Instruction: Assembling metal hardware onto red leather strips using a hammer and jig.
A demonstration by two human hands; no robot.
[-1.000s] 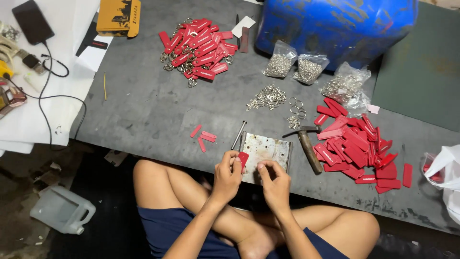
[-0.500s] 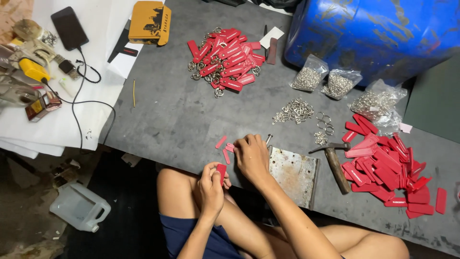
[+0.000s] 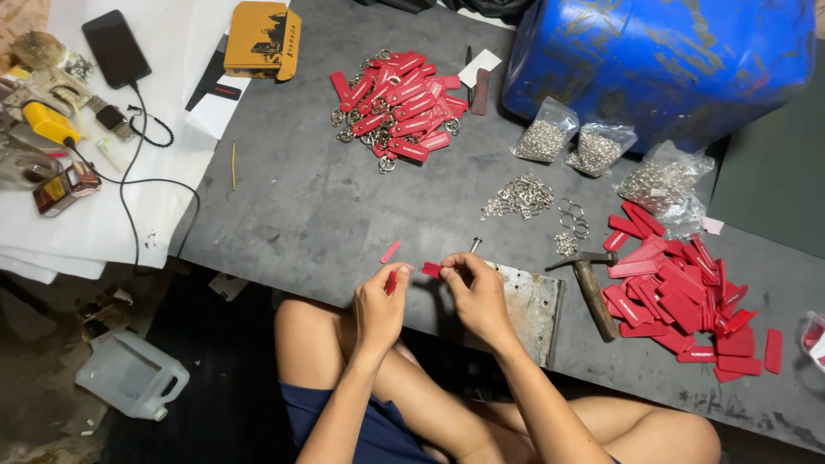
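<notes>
My left hand [image 3: 381, 302] pinches a small red tag [image 3: 392, 282] at the near edge of the grey table [image 3: 309, 198]. My right hand [image 3: 473, 292] holds another red tag [image 3: 431, 270] by its end, just beside the left hand. One loose red tag [image 3: 390, 252] lies on the table in front of them. A scratched metal plate [image 3: 531, 308] lies under and right of my right hand, with a thin metal punch [image 3: 474, 246] at its far corner. A hammer [image 3: 589, 290] rests right of the plate.
A heap of finished red tags with rings [image 3: 397, 107] lies at the back. Loose red tags [image 3: 679, 288] pile at the right. Metal rings [image 3: 521, 197] and bags of rings [image 3: 543, 135] sit before a blue barrel [image 3: 662, 60]. A phone [image 3: 116, 48], cable and tools lie at left.
The view has shifted left. Both hands have come together at the table's near edge, and my right hand now holds a red tag beside the left hand's tag.
</notes>
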